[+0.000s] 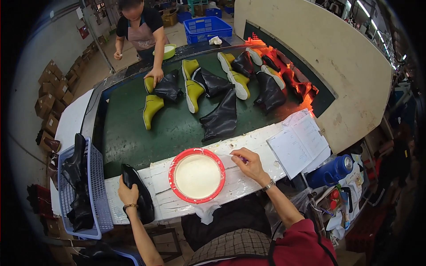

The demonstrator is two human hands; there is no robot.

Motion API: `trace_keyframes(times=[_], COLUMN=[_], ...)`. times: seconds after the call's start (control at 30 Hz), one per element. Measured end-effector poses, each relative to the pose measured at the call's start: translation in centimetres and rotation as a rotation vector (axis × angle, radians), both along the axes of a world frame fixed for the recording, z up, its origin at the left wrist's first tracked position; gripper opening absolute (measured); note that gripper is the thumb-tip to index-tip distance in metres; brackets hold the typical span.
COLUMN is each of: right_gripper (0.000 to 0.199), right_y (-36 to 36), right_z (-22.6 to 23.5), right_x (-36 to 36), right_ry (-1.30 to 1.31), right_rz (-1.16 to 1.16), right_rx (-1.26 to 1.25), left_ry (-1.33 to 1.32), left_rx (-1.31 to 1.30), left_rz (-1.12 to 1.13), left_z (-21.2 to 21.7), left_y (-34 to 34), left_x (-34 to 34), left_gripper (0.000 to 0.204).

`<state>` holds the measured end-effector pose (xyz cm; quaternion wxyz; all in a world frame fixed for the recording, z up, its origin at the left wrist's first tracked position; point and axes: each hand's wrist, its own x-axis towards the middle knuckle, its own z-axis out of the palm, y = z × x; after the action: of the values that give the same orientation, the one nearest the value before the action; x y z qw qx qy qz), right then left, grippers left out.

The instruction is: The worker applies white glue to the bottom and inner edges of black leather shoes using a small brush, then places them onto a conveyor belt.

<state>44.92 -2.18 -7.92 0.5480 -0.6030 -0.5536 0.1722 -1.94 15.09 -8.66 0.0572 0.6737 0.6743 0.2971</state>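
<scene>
My left hand (128, 193) is closed around a glossy black boot (144, 201) at the left end of the white board. Closed in a pinch, my right hand (250, 164) holds a thin tool with a purple part showing; its exact kind is too small to make out. The tool's pale end points toward a red-rimmed bowl (172, 181) of creamy white liquid, just left of that hand. Beyond the board, yellow-green wedge soles (151, 108) and black boot uppers (220, 117) lie in rows on a dark green belt (126, 117).
A blue-violet basket (100, 190) holding black boots stands at my left. An open notebook (297, 144) and a blue flask (330, 170) are at the right. Across the belt, a co-worker's hand (155, 75) touches a sole. Orange light glows under the beige hood (310, 48).
</scene>
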Motion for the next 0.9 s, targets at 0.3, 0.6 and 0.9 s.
trace_keyframes(times=[0.3,0.6,0.9], right_gripper=[0.015,0.016,0.021], right_y=[0.1,-1.2,-1.9], right_z=[5.9,7.6,6.8], right_x=[-3.0,-3.7,-3.2], right_ry=[-0.663,-0.615,-0.388], right_rz=[0.116,0.124,0.075], right_rx=[-0.232,-0.266,-0.244], left_ry=[-0.386,-0.679,-0.722], left_rx=[-0.179,-0.530,-0.659], left_rz=[-0.384,-0.471,-0.491], left_z=[11.3,12.8,13.5], left_y=[-6.4,-9.1,-9.7], left_x=[4.7,6.3,7.6], left_gripper=[0.031,0.023,0.023])
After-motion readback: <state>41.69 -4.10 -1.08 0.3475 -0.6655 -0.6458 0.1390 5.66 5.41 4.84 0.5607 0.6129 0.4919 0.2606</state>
